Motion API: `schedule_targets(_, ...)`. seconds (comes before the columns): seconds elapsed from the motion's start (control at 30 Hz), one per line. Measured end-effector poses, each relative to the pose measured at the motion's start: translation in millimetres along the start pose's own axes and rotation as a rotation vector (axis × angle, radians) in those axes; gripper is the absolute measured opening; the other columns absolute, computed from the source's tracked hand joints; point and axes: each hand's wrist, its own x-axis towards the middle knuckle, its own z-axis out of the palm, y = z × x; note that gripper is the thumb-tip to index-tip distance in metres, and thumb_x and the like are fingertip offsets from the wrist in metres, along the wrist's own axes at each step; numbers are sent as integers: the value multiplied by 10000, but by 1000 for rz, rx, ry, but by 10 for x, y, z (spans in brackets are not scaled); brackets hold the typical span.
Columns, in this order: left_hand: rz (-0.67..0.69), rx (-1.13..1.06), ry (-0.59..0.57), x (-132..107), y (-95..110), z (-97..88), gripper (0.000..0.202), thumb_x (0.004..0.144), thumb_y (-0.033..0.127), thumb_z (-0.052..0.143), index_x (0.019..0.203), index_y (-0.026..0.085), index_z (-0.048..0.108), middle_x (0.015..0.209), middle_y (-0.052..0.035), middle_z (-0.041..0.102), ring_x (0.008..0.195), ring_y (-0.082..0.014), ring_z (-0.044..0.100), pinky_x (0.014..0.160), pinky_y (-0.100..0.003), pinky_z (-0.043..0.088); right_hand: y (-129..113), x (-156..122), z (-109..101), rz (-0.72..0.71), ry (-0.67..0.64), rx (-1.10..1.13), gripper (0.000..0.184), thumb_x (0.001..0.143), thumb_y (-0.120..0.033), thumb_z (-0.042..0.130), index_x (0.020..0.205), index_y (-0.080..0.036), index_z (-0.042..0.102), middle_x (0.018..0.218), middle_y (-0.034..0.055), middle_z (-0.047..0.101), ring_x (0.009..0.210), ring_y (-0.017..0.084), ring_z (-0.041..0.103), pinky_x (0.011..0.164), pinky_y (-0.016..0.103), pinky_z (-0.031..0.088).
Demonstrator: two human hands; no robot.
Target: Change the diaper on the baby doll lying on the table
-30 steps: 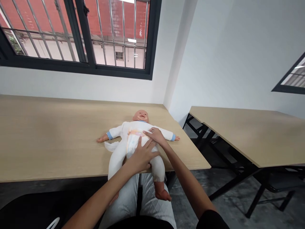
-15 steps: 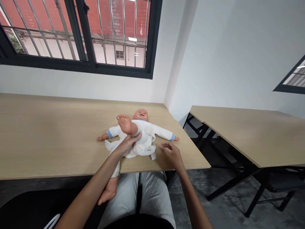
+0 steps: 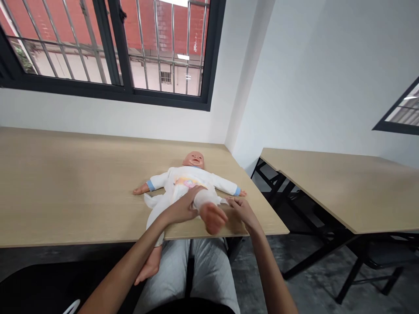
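A baby doll (image 3: 196,175) in white clothes with blue cuffs lies on its back on the table, arms spread and head toward the wall. My left hand (image 3: 185,206) is closed around the doll's raised leg (image 3: 200,198), whose bare foot points at me. The other leg (image 3: 152,261) hangs over the front edge beside my lap. My right hand (image 3: 240,208) pinches the end of a white diaper tab (image 3: 223,201) at the doll's hip. A loose white diaper flap (image 3: 152,199) sticks out on the opposite side. A printed diaper front (image 3: 187,181) covers the belly.
The wooden table (image 3: 81,187) stands against the wall under a barred window (image 3: 163,52). A second table (image 3: 347,183) is to the right across a gap, with a black chair (image 3: 376,253) by it. A dark seat (image 3: 65,283) is at lower left.
The raised leg has come down toward me and to the right with my left hand. The printed diaper front now shows. My right hand has taken hold of the tab.
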Motion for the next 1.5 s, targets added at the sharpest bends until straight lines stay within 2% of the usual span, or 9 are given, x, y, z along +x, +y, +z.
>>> schedule_targets(0.17, 226, 388, -374, -47, -40, 147, 524, 581, 117, 636, 1090, 240, 663, 1219, -90, 619, 1272, -345, 438, 1153, -532, 54, -76, 219, -87, -34, -69, 158, 340, 781, -449, 576, 866, -148, 708, 958, 68, 681, 732, 155, 539, 692, 271, 419)
schedule_targets(0.3, 288, 715, -474, -70, -149, 177, 598, 644, 182, 643, 1231, 261, 562, 1369, -97, 509, 1385, -351, 271, 1111, -632, 48, -131, 310, 20, -63, -166, 339, 295, 765, -460, 637, 753, -166, 658, 847, 37, 646, 723, 141, 526, 697, 257, 419)
schedule_targets(0.43, 279, 844, -446, -82, -177, 195, 743, 681, 218, 654, 1376, 333, 416, 1501, -74, 352, 1423, -342, 187, 1115, -617, 84, -156, 287, 65, -74, -194, 370, 324, 759, -491, 670, 709, -174, 624, 702, 10, 581, 696, 138, 521, 708, 258, 421)
schedule_targets(0.53, 281, 921, -393, -80, -203, 224, 876, 669, 210, 652, 1447, 364, 282, 1550, -72, 257, 1436, -338, 150, 1126, -580, 106, -134, 227, 15, -55, -226, 395, 343, 714, -476, 731, 880, -187, 648, 805, 23, 620, 741, 146, 563, 745, 276, 447)
schedule_targets(0.67, 266, 1049, -331, -62, -273, 281, 978, 625, 232, 633, 1488, 173, 176, 1547, -163, 237, 1439, -323, 149, 1148, -515, 108, -102, 197, -68, -87, -248, 379, 502, 701, -386, 768, 1139, -234, 577, 847, 2, 635, 793, 136, 592, 797, 277, 455)
schedule_targets(0.8, 257, 1145, -314, -52, -313, 328, 927, 642, 318, 599, 1437, 11, 233, 1503, -244, 295, 1427, -325, 186, 1160, -497, 80, -181, 277, -41, -206, -228, 213, 359, 746, -386, 720, 1036, -198, 625, 908, 40, 654, 855, 156, 601, 815, 294, 457)
schedule_targets(0.97, 330, 1212, -263, -71, -281, 342, 750, 655, 368, 632, 1339, 130, 437, 1444, -170, 420, 1404, -412, 183, 1111, -642, -44, -411, 469, 201, -368, -275, 78, 297, 769, -401, 681, 963, -187, 610, 906, 49, 651, 866, 174, 612, 835, 322, 465)
schedule_targets(1.1, 308, 1234, -218, -88, -244, 337, 673, 613, 355, 699, 1249, 215, 531, 1382, -116, 487, 1366, -464, 230, 1105, -663, 3, -495, 615, 429, -353, -375, 94, 348, 744, -408, 701, 984, -198, 562, 787, 4, 629, 772, 158, 608, 768, 305, 472)
schedule_targets(1.5, 297, 1085, -260, -207, -192, 56, 876, 656, 438, 770, 1409, 232, 374, 1451, -178, 396, 1365, -352, 324, 1117, -534, 225, -241, 680, 684, -279, -170, 73, 391, 667, -351, 702, 987, -184, 554, 836, 27, 598, 711, 147, 574, 680, 298, 488)
